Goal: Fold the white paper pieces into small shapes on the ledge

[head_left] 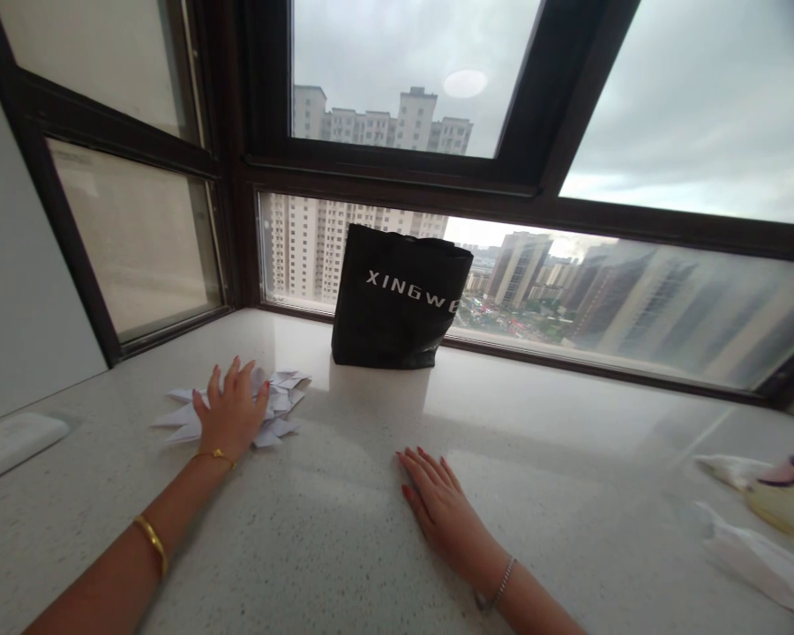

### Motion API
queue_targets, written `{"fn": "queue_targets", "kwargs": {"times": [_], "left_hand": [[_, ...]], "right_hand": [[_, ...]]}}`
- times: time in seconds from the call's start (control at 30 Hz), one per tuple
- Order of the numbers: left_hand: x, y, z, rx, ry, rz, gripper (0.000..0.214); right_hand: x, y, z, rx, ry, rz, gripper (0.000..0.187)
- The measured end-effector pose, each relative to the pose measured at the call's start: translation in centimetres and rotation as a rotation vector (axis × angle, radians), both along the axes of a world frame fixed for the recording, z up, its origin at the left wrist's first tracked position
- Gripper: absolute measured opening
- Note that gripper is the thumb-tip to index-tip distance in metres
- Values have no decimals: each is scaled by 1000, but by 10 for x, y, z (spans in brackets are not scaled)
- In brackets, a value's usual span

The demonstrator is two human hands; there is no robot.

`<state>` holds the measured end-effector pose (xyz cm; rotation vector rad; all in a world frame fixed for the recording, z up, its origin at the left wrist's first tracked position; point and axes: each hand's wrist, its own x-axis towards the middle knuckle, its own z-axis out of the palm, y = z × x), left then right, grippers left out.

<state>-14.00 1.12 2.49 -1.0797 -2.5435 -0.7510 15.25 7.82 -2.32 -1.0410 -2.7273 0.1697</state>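
Observation:
My left hand (230, 407) lies flat on a heap of white folded paper pieces (283, 399), fingers spread, with gold bangles on the wrist and forearm. My right hand (438, 498) rests palm down on the speckled white counter (344, 529), fingers stretched out and together, holding nothing; a silver bracelet circles its wrist. A black bag (397, 300) with white lettering stands upright behind both hands, against the window.
A white flat object (10, 441) lies at the counter's left edge by the wall. At the right edge sits a pale yellow and white soft item (777, 489). Dark-framed windows (397, 176) close off the back and left sides.

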Motion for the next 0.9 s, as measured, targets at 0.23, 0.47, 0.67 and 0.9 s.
{"fn": "queue_targets", "kwargs": {"times": [0.23, 0.47, 0.67, 0.9], "left_hand": [[-26, -9, 3, -74, -213, 137, 57], [-30, -5, -15, -298, -184, -60, 57], [-16, -1, -16, -347, -123, -172, 48], [-23, -6, -2, -156, -94, -23, 48]], "right_hand": [[0, 1, -5, 15, 71, 3, 43], [0, 0, -4, 9, 74, -1, 42], [0, -1, 0, -15, 30, -2, 43], [0, 0, -3, 11, 41, -2, 42]]}}
